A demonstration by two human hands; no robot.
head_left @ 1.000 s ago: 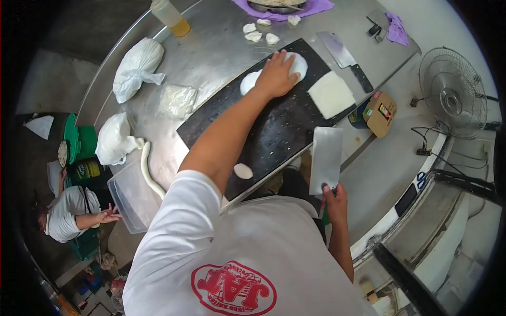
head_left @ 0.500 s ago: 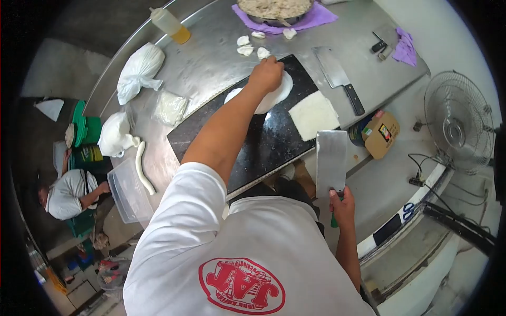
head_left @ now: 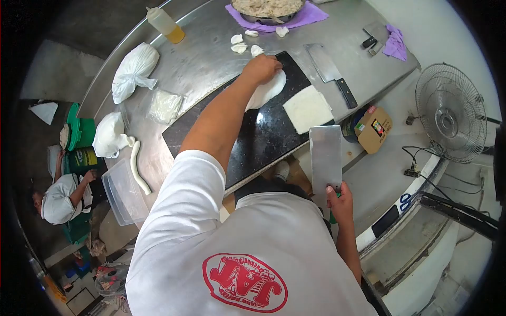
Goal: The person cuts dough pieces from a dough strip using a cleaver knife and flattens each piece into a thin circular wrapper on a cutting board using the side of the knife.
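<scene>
A squeeze bottle (head_left: 164, 23) and two tied white bags (head_left: 132, 71) are seen on the steel table's (head_left: 211, 47) far left. A second cleaver (head_left: 329, 71) lies far right; a fan (head_left: 450, 118) stands right.

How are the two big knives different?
The cleaver in the right hand is held up off the table, while the cleaver on the table lies flat, untouched. The held cleaver shows a long plain rectangular blade; the lying one shows a black handle too. Both have broad, shiny metal blades.
</scene>
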